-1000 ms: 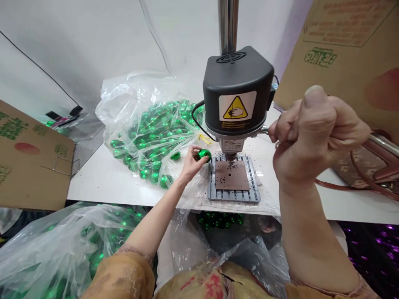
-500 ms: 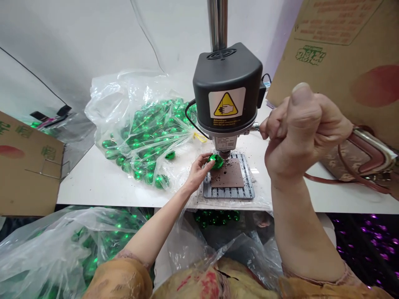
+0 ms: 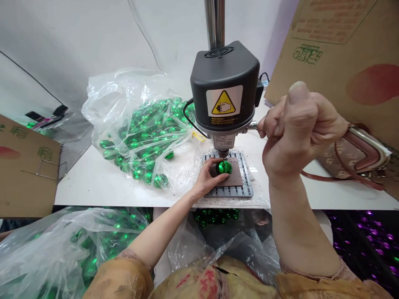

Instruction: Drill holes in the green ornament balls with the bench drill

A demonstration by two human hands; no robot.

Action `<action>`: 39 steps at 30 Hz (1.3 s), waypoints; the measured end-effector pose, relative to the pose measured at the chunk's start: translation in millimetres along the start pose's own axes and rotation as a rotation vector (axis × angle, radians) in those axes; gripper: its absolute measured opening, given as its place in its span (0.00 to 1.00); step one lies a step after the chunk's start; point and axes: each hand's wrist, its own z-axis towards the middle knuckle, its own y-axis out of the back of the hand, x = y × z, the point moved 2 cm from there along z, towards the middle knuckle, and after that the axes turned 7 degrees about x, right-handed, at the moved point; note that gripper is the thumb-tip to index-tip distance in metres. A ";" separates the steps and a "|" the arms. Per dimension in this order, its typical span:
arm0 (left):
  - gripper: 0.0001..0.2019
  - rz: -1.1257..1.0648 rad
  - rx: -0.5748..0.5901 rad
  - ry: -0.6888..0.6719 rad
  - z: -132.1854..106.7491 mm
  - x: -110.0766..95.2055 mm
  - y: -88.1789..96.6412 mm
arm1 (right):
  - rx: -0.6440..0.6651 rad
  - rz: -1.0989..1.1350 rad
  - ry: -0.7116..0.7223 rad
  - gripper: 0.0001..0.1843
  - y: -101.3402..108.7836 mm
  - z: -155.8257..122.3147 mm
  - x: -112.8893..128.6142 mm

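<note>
Fingers (image 3: 213,161) of left hand (image 3: 204,179) clasp 1 green ball (image 3: 225,167) (right hand (image 3: 299,133) clenched on lever (image 3: 253,125)).

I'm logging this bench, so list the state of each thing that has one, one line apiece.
Left hand: fingers and thumb curled about the green ball
Green ball: held over the brown pad, below the chuck
Right hand: closed on the lever
Drill press: upright; running or not, cannot tell
Brown pad: flat on the base plate
Clear bag: bulging with green balls
</note>
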 end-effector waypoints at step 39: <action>0.23 -0.010 -0.110 0.062 -9.7 -16.3 -6.2 | -0.022 -0.047 -0.018 0.25 0.3 -1.1 2.9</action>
